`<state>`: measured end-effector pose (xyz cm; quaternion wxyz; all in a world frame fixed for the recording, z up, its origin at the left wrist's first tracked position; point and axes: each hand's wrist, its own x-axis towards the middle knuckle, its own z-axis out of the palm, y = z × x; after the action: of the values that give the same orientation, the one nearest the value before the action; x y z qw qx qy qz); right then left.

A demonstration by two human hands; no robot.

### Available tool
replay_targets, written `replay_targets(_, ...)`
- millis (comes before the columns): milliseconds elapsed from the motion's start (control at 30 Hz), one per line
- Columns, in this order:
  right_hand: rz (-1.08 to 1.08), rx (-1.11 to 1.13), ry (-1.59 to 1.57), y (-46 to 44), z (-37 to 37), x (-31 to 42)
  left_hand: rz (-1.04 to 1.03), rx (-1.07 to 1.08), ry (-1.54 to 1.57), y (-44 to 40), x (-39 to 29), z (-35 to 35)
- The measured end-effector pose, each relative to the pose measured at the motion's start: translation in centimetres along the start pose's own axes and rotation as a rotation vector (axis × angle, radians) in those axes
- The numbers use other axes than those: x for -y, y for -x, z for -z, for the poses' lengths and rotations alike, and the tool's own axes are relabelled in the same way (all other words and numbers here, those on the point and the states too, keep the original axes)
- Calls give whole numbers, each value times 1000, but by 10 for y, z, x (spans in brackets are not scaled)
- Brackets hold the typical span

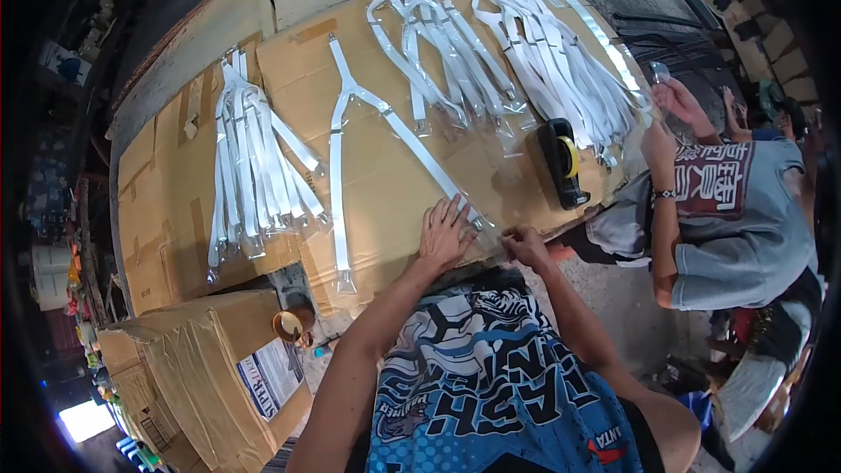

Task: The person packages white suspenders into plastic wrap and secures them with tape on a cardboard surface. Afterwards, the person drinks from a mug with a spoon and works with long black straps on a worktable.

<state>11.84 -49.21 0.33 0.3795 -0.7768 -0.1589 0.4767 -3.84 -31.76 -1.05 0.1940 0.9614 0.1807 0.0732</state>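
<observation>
A single pair of white Y-shaped suspenders [390, 116] lies spread on the cardboard in front of me. My left hand [445, 235] rests flat, fingers extended, over the lower end of its right strap. Clear plastic [484, 229] covers that strap end, close to both hands. My right hand [527, 250] is at the cardboard's near edge with its fingers pinched together; what they hold is too small to make out. The other strap's end also has a clear plastic cover [344, 283]. A black tape dispenser with yellow tape [565, 165] stands beyond my right hand.
White suspender bundles lie left [250, 153], at the back [438, 44] and at the right [561, 61]. A co-worker in a grey shirt [740, 219] handles a small item at the right. A cardboard box [197, 377] and a brown cup [292, 324] are at lower left.
</observation>
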Motion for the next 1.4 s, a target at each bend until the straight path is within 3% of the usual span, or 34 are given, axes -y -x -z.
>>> replay_targets(133,-7,66,69,18,8,4,27,-7,35,-1,-3,2)
replay_targets(233,-27,146,-109,29,16,-3,9,-22,28,-1,-3,5)
replay_targets(333,49,148,-48,45,23,3,6,-53,44,-3,-5,9)
replay_targets(567,2,139,-110,56,26,22,-122,-50,101,9,-14,6)
replay_targets(700,-106,279,-461,57,24,47,-109,-91,280,20,-35,16)
replay_targets(833,16,295,-309,49,18,75,8,-115,464,27,-40,4)
replay_targets(933,-59,214,-63,27,11,95,179,-13,644,27,-42,8)
replay_targets(1033,304,78,372,-17,3,72,226,-185,659,35,-38,-13)
replay_targets(1133,289,57,415,-44,-5,72,195,-320,657,35,-35,-15)
replay_targets(1233,232,62,444,-67,-10,69,525,-166,877,31,-33,-4)
replay_targets(1400,204,34,512,-82,-11,61,499,-330,888,11,-23,-7)
